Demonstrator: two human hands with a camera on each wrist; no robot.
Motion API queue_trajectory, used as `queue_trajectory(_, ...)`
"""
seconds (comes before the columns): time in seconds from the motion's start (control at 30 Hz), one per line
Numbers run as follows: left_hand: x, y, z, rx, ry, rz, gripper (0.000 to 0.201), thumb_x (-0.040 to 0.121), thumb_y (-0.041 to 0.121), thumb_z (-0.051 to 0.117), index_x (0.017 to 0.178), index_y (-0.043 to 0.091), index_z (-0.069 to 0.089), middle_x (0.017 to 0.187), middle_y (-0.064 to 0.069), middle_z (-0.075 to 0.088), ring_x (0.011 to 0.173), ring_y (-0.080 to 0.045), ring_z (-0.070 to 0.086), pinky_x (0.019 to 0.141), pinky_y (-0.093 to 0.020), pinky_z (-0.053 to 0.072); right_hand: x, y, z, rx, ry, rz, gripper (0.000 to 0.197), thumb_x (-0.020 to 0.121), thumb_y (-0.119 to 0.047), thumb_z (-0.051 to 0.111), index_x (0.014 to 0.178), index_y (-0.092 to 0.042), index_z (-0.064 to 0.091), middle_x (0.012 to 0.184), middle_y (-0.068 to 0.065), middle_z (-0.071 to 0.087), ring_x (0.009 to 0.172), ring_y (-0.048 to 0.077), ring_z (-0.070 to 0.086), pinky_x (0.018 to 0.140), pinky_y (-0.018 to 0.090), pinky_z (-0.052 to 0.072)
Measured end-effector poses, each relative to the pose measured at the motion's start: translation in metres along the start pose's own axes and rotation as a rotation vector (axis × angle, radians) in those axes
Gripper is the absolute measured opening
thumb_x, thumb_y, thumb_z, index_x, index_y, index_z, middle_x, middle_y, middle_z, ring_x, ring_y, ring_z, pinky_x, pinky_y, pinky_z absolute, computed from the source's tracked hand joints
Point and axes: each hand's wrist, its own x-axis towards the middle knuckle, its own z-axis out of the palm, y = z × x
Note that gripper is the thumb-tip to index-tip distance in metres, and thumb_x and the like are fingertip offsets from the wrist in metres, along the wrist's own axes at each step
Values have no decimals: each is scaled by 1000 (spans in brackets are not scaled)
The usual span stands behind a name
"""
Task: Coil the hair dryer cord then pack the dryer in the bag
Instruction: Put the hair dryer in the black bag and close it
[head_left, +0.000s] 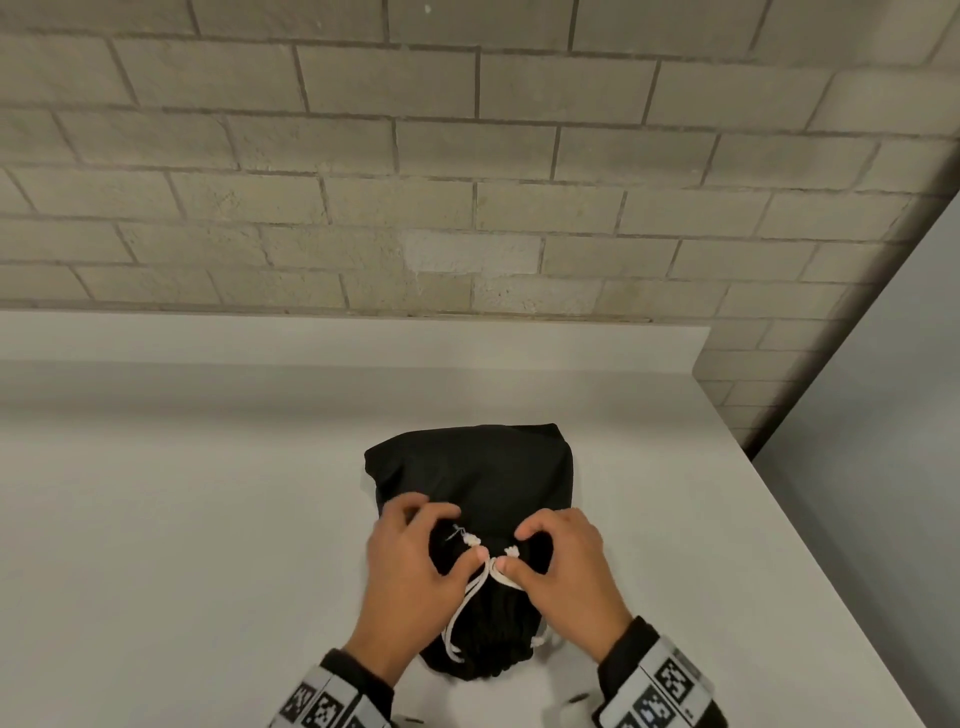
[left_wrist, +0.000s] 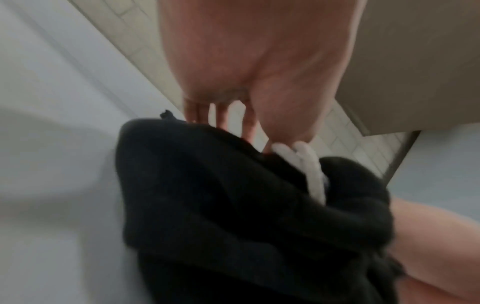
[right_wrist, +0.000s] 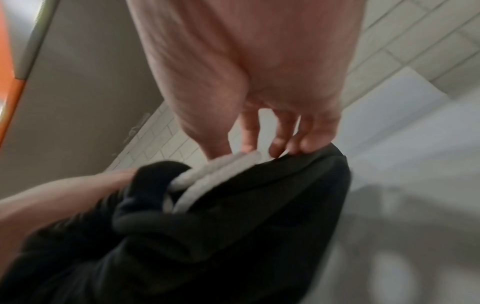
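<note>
Bag (head_left: 483, 478): black cloth drawstring bag, lying on the white table (head_left: 182, 519), centre-right, near the front edge. Bulging; contents not visible.
Bag axis: long axis runs near to far. Gathered mouth at the near end, closed bottom at the far end toward the brick wall (head_left: 467, 156).
Cord (head_left: 465, 605): white drawstring, two strands rising from the gathered mouth, one from each side, meeting on top of the bag between the two thumbs. Knotted ends lie just past the meeting point, on the black cloth.
Left hand (head_left: 410, 566): palm down over the left side of the bag's near half. Thumb tip presses a cord strand against the cloth; fingers arch over and curl down, tips touching the bag. Closed round the cord, as far as the head view shows; the left wrist view is blurred but shows the thumb on the white strands.
Right hand (head_left: 563, 566): mirrors the left, palm down over the right side. Thumb tip on the cord beside the left thumb; fingers arched, tips on the cloth. Pinching the cord.
Wrists: both come in from the near edge, angled inward, each with a patterned marker band (head_left: 670, 686) over a dark sleeve.
Dryer: not visible.
</note>
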Motion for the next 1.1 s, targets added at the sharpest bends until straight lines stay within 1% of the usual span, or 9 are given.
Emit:
queue_trajectory(0.07,-3,-2,-2,74,34,-216,88,60,69,74,133,27,46,140,-6,35,130,-28,38,107,-46,39,-4,1,0,-45,31,136,65,66,-55,76,118,-32,46,121,-6,36,111,15,38,96,27,43)
queue_trajectory(0.13,-4,-2,-8,-62,-50,-455,120,50,74,77,145,18,28,149,-11,22,135,-33,34,108,-48,39,-6,1,-1,97,-20,245,94,68,-50,79,140,-22,25,135,0,23,124,19,36,103,28,41)
queue_trajectory(0.2,-3,-4,-10,-255,-141,-575,135,42,68,85,147,15,20,147,-10,28,131,-31,43,104,-44,45,-6,1,-1,354,-116,316,109,72,-41,80,148,-20,5,142,-2,25,127,16,41,103,24,38)
queue_trajectory(0.23,-2,-6,-9,-339,-180,-604,132,39,62,90,144,17,23,143,-7,36,127,-28,48,99,-39,48,-4,2,1,473,-149,335,107,74,-38,81,147,-23,5,142,-5,34,124,13,46,103,24,39)
queue_trajectory(0.33,3,-7,-5,-562,-326,-642,95,44,35,98,118,14,43,116,1,64,101,-17,66,75,-28,56,5,6,11,675,-199,398,78,72,-33,83,130,-19,34,123,-8,58,109,6,59,92,26,50)
queue_trajectory(0.47,14,-5,-3,-675,-550,-550,52,64,7,87,112,11,67,99,-5,76,91,-22,74,86,-40,58,22,9,24,763,-268,437,79,56,-42,90,122,-18,54,112,-2,71,102,14,69,90,35,56)
queue_trajectory(0.63,21,-15,-5,-732,-603,-458,48,74,-2,78,117,12,65,108,-8,74,100,-26,71,94,-44,54,36,-5,25,868,-344,403,42,75,-11,80,114,-11,65,104,7,75,98,23,71,92,44,55)
queue_trajectory(0.83,58,-33,-26,-766,-504,-393,49,78,-4,76,121,12,62,112,-9,73,104,-26,69,95,-45,53,84,-42,36,831,-302,286,46,75,-6,79,116,-20,62,107,-1,74,99,13,70,89,35,56)
queue_trajectory(1.1,154,-67,-66,-633,-458,-356,36,81,-6,71,114,9,67,108,-12,74,103,-27,70,93,-39,54,179,-88,78,825,-273,265,62,69,-12,83,123,-15,53,116,4,67,107,20,65,93,39,54)
